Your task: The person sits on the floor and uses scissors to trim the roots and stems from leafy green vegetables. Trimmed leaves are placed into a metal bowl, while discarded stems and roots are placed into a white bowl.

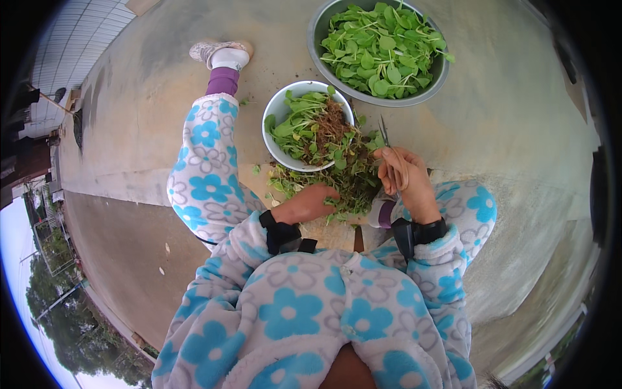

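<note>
1 tangled heap of leafy greens (353, 188) lies on the ground between a person's legs, close against the lower right edge of a white bowl (275, 148). At the heap's near left side, the left hand (304, 203) reaches in with its fingers bent; whether they grip a stem cannot be told, their tips being lost among the leaves. On the opposite side, the right hand (414, 185) has its fingers clamped around the handles of a pair of scissors (384, 133), whose narrow blades point away from the body. Inside the white bowl, green stalks lie beside a clump of brown roots (332, 126). Farther out, beyond the bowl to the right, a larger grey basin (315, 48) is piled with bright green leaves (382, 48). 2 black wrist straps (278, 233), 1 to each arm, sit above cuffs of pale, blue-flowered clothing (291, 312). The left leg stretches forward across a concrete floor (518, 97), ending in a pale shoe (207, 52). Trees (65, 318) stand at lower left.
</note>
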Demonstrator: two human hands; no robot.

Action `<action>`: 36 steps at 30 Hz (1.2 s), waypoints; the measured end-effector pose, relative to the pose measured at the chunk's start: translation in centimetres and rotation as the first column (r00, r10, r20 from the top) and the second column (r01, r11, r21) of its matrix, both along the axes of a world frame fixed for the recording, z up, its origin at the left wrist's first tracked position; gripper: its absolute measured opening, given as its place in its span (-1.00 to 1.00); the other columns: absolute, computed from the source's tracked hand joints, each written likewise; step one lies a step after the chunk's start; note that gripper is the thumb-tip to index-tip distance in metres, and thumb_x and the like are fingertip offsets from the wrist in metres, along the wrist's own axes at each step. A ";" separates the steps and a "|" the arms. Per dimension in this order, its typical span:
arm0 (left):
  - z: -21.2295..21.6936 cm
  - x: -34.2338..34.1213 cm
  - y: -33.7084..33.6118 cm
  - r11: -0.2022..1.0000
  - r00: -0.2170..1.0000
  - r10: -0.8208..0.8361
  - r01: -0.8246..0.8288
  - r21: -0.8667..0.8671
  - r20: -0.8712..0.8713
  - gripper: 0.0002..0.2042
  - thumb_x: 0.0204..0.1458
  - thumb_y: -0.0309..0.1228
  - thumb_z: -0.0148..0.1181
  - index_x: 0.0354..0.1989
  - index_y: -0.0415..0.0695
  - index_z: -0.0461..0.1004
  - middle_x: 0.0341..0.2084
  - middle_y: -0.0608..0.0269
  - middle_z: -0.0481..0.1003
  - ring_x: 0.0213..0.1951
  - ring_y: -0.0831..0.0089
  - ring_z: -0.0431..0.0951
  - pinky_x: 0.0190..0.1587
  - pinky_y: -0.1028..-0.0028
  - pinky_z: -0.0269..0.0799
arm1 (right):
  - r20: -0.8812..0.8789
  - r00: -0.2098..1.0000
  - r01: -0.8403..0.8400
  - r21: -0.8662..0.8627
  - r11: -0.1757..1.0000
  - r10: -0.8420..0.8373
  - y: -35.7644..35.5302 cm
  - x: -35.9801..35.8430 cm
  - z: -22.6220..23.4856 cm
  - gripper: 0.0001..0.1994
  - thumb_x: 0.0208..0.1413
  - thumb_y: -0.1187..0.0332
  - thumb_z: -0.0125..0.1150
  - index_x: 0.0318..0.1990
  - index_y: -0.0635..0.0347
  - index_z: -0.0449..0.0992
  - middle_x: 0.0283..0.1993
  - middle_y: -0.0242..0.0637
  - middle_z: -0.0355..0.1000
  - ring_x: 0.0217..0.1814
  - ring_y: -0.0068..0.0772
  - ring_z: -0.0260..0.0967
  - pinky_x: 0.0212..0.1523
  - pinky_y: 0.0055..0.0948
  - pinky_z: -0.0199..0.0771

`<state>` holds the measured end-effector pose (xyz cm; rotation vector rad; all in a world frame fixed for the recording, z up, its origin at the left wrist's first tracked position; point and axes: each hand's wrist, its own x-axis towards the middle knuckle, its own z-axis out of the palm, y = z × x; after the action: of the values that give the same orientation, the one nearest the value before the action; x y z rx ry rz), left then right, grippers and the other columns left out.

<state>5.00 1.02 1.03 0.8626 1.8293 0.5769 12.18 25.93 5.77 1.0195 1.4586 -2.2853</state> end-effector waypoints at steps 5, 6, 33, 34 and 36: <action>1.4 -4.8 1.1 0.944 0.950 0.310 -0.313 0.101 0.049 -0.65 0.20 -0.31 0.18 0.07 -0.28 0.51 0.01 0.03 0.51 0.05 0.26 0.51 0.12 0.34 0.39 | 0.021 1.000 -0.021 0.116 0.993 0.018 0.6 -1.5 1.4 -0.66 0.22 0.11 0.30 -0.32 0.27 0.56 -0.53 -0.36 0.45 -0.66 -0.61 0.28 -0.64 -0.58 0.21; 1.9 -5.8 1.5 0.907 0.912 0.381 -0.400 0.127 0.153 -0.65 0.22 -0.28 0.16 0.07 -0.27 0.52 0.00 0.07 0.52 0.04 0.31 0.51 0.13 0.36 0.38 | 0.041 0.997 -0.065 0.196 0.978 0.059 1.0 -2.0 2.0 -0.66 0.23 0.12 0.29 -0.30 0.29 0.56 -0.53 -0.36 0.47 -0.66 -0.61 0.28 -0.64 -0.59 0.22; 0.6 -11.0 -1.8 0.203 0.076 0.692 -0.975 -0.093 0.718 -0.61 0.38 -0.20 -0.05 -0.06 -0.36 0.49 -0.14 0.08 0.55 -0.15 0.39 0.54 -0.04 0.30 0.50 | 0.450 0.329 -0.625 0.763 -0.166 0.830 8.0 -24.2 -13.3 -0.67 0.01 0.56 0.04 -0.12 0.14 0.68 -0.03 0.01 0.51 0.06 0.08 0.45 0.08 -0.18 0.46; 0.5 -11.1 -1.8 0.199 0.068 0.691 -0.975 -0.099 0.720 -0.61 0.38 -0.20 -0.05 -0.07 -0.36 0.50 -0.15 0.09 0.55 -0.16 0.40 0.54 -0.04 0.31 0.50 | 0.460 0.349 -0.637 0.755 -0.153 0.816 7.9 -24.4 -13.5 -0.65 0.01 0.57 0.03 -0.09 0.15 0.67 -0.01 0.02 0.52 0.07 0.08 0.46 0.08 -0.18 0.46; 0.5 -11.2 -1.8 0.202 0.063 0.691 -0.973 -0.109 0.720 -0.61 0.37 -0.19 -0.03 -0.07 -0.35 0.50 -0.17 0.10 0.56 -0.17 0.41 0.54 -0.05 0.32 0.49 | 0.430 0.380 -0.644 0.759 -0.100 0.819 8.1 -24.8 -13.9 -0.63 0.02 0.57 0.03 -0.04 0.17 0.65 0.00 0.03 0.54 0.07 0.08 0.48 0.10 -0.17 0.47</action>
<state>-6.16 -0.79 1.57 -0.4524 1.3317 1.8863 -12.64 34.07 -8.09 -0.1345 2.4626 -0.6269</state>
